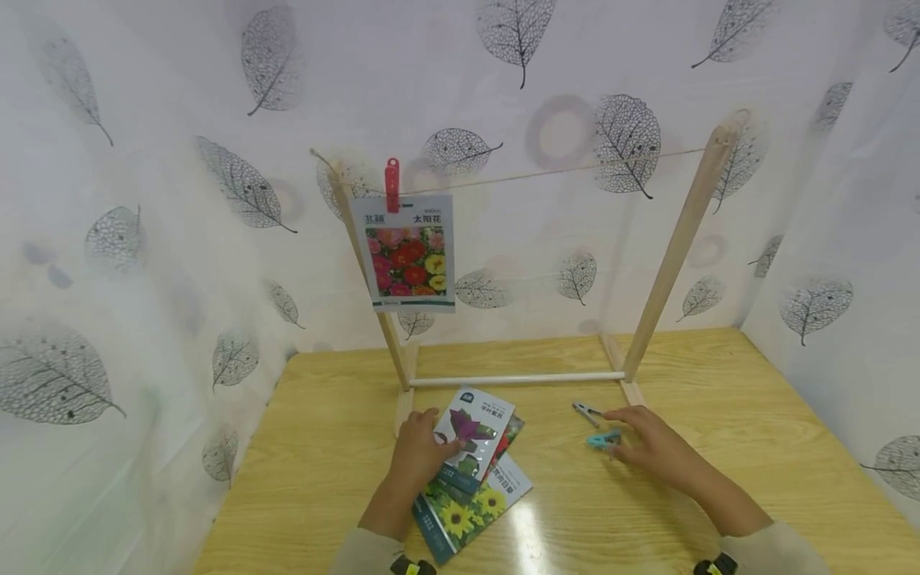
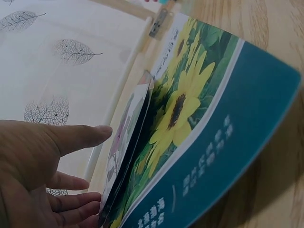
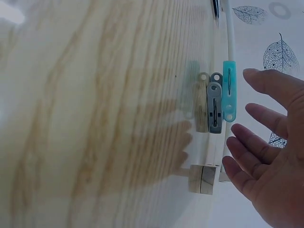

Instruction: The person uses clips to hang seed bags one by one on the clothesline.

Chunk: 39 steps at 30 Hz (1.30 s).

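Note:
A stack of seed packets lies on the wooden table [image 1: 719, 447]. The top packet [image 1: 474, 427] [image 2: 126, 142] shows a purple plant, and the bottom one [image 1: 467, 507] [image 2: 190, 104] shows sunflowers. My left hand [image 1: 424, 447] [image 2: 97, 164] rests at the stack's left edge with fingers straight, fingertips against the raised top packet's edge and thumb above it. To the right, a teal clip [image 1: 602, 439] [image 3: 229, 90] and a grey clip [image 1: 587, 412] [image 3: 214, 107] lie on the table. My right hand [image 1: 625, 435] [image 3: 242, 118] hovers beside the teal clip with fingers spread, holding nothing.
A wooden rack [image 1: 676, 247] stands at the back with a string [image 1: 575, 169] across its top. A red peg [image 1: 391, 184] holds a flower packet [image 1: 410, 255] on the string's left end. Leaf-patterned sheets wall in the table on three sides.

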Motion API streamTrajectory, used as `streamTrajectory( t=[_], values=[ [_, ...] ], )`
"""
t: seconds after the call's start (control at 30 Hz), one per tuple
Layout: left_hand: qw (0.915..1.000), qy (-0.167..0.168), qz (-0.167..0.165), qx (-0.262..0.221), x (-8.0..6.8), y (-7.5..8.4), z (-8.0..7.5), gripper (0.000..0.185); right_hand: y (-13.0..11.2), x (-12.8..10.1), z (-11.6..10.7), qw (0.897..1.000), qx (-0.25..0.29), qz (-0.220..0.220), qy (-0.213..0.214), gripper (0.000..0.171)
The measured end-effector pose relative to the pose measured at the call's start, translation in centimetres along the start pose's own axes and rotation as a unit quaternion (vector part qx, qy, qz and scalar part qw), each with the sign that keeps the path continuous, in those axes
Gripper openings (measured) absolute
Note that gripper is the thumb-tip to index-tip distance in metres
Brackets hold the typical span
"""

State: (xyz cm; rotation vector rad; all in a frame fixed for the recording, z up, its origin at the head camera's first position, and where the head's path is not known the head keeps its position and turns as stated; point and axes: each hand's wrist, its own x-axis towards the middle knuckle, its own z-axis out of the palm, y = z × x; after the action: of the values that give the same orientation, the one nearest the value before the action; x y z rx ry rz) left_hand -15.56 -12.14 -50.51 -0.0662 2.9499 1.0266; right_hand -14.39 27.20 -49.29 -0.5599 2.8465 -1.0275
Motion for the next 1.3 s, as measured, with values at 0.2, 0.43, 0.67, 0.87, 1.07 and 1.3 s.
streamTrajectory(
  t=[0.2,0.43,0.67,0.87,1.07,1.3],
  values=[
    [0.9995,0.008,0.020,0.021,-0.17,-0.15,0.30,0.074,0.23,-0.23,-0.01,1.000,0.010,0.004,-0.016,0.061],
    [0.9995,0.015,0.025,0.016,-0.34,-0.25,0.46,0.071,0.39,-0.19,0.09,1.000,-0.011,0.000,-0.023,0.062],
    [0.9998,0.000,0.011,-0.014,-0.28,-0.52,0.30,0.072,0.45,-0.27,0.15,0.999,0.005,0.014,-0.028,0.059],
    [0.9998,-0.004,0.004,-0.020,-0.12,-0.68,0.31,0.073,0.77,-0.24,0.36,0.999,0.013,0.025,-0.029,0.058],
    [0.9997,-0.005,-0.006,-0.024,0.03,-0.59,0.30,0.076,0.78,-0.28,0.53,0.999,0.004,0.027,-0.019,0.050],
    [0.9986,-0.016,-0.035,-0.035,0.32,-0.70,0.42,0.068,0.75,-0.28,0.59,1.000,-0.002,0.024,-0.011,0.040]
  ],
)
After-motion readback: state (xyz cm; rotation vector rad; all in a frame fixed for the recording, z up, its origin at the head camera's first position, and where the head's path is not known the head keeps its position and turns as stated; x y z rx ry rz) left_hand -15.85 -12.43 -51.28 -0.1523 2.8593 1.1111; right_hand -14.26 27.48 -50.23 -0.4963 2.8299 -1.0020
